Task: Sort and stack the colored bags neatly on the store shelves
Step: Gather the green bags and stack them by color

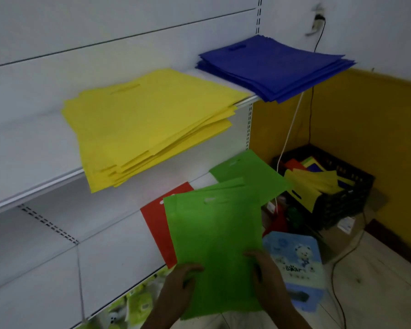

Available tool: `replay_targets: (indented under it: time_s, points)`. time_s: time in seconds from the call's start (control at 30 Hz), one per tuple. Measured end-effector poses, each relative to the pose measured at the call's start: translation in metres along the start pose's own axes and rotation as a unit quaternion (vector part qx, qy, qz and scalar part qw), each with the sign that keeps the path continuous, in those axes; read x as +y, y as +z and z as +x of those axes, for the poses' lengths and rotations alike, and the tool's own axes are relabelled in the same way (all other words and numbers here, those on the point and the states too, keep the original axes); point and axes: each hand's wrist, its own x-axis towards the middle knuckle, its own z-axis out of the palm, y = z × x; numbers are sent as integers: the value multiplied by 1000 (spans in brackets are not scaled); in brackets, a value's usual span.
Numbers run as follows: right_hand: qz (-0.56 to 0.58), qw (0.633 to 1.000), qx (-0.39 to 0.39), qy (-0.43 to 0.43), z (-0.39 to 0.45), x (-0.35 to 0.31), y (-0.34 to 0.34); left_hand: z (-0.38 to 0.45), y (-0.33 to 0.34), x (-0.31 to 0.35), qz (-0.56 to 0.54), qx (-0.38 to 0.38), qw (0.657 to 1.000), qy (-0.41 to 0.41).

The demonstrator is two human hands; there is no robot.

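The left hand (183, 281) holds the near left edge of a flat green cloth bag (214, 238), with its thumb curled on top of the bag. The right hand (263, 271) holds the near right edge of the same bag, thumb on top too. The bag lies over the front of the lower white metal shelf (119, 245), and its cut-out handle points toward the back. Under it lie more flat green bags (252, 172), spread out a bit. A flat red cloth bag (156, 222) peeks out from under the left side of the green one. On the upper white shelf (33, 143) sits a messy pile of flat yellow bags (147, 119), and its front hangs over the shelf edge. To the right of it, apart from it, is a pile of flat blue bags (275, 65). On the floor to the right stands a black plastic crate (337, 193) with mixed colored bags in it. A light blue packet with a bear picture (297, 262) lies just beside the right hand.
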Motion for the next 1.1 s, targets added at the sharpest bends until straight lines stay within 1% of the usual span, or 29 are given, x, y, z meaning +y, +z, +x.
replay_targets:
  time_s: [0.1,0.2,0.33,0.4,0.6,0.67,0.77,0.83,0.9,1.0,1.1]
  points:
    - [13,999,9,-37,33,14,0,31,4,-1,-14,-35,999,-30]
    - [20,997,11,-70,68,32,-5,64,12,5,-37,-47,997,-54]
    - [-16,998,5,-68,119,59,-25,112,28,20,-71,-52,992,-89]
    - [-21,999,-6,-48,145,73,-36,138,43,30,-83,-54,990,-101]
    - [-109,991,-73,6,226,116,-84,209,91,62,-79,-65,986,-129]
    - [-129,986,-107,-4,256,135,-98,235,105,69,-77,-82,984,-139]
    - [-146,982,-115,-24,289,162,-109,268,125,72,-59,-109,980,-153]
    - [-195,970,-145,-22,304,180,-118,282,137,74,-47,-128,978,-158]
    - [-237,954,-181,-21,315,197,-126,289,146,79,-22,-141,979,-145]
    - [-259,937,-230,-54,332,207,-127,297,152,82,-1,-117,983,-140]
    - [-252,940,-219,-65,352,203,-123,301,149,83,19,-107,983,-150]
